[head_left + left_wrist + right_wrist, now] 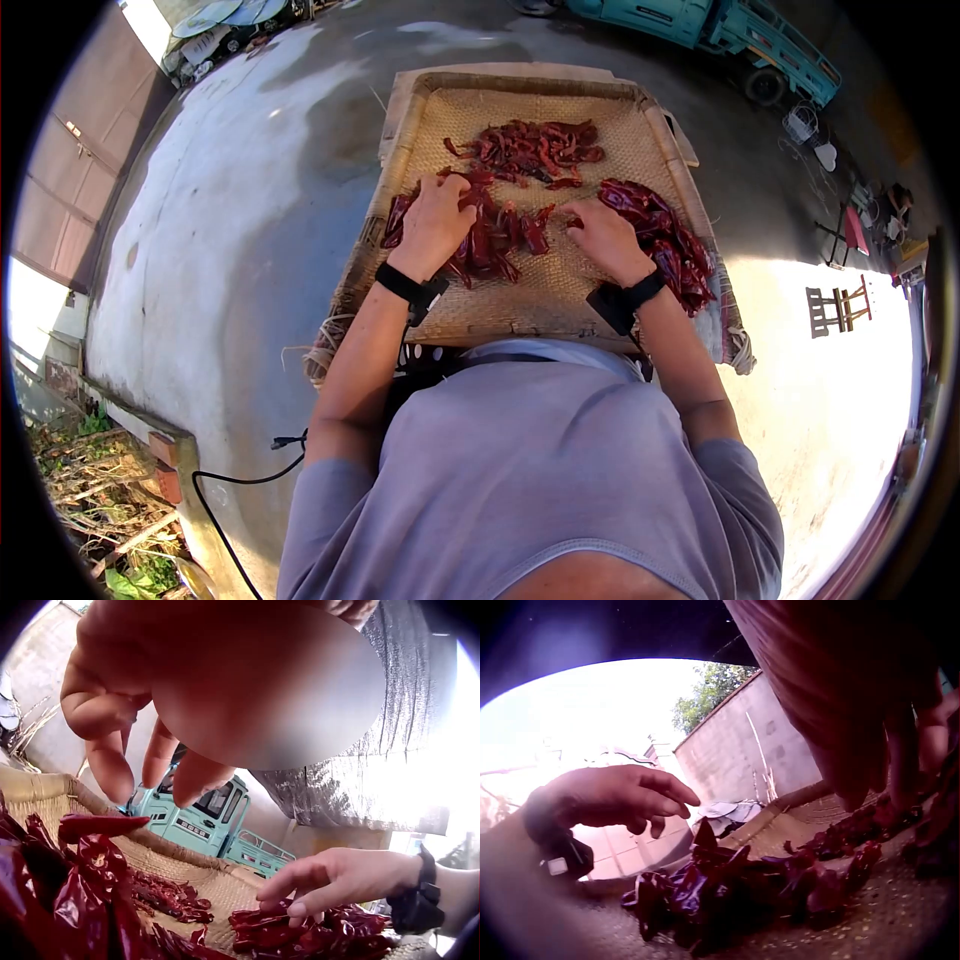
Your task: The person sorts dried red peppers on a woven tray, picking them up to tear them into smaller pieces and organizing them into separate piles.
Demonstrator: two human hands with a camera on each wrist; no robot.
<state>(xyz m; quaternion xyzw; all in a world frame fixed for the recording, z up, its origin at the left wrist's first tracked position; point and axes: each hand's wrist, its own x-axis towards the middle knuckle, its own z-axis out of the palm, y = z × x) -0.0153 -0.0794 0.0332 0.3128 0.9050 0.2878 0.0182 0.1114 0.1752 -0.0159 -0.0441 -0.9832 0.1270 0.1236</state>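
Observation:
Dried red chili peppers lie in three piles on a woven tray (530, 302): a left pile (487, 245), a right pile (682, 262) and a far pile of smaller pieces (535, 150). My left hand (432, 228) is over the left pile; in the left wrist view its bent fingers hang above the peppers (94, 877), and the right wrist view shows this hand (622, 799) holding nothing. My right hand (608, 240) is at the inner edge of the right pile, fingers loosely bent. Whether its fingertips touch a pepper, I cannot tell.
The tray has a raised rim (530, 76) and rests on a board. Beyond it a teal cargo vehicle (690, 22) stands on concrete. A small stool (838, 308) is at the right, and a black cable (225, 520) hangs at the lower left.

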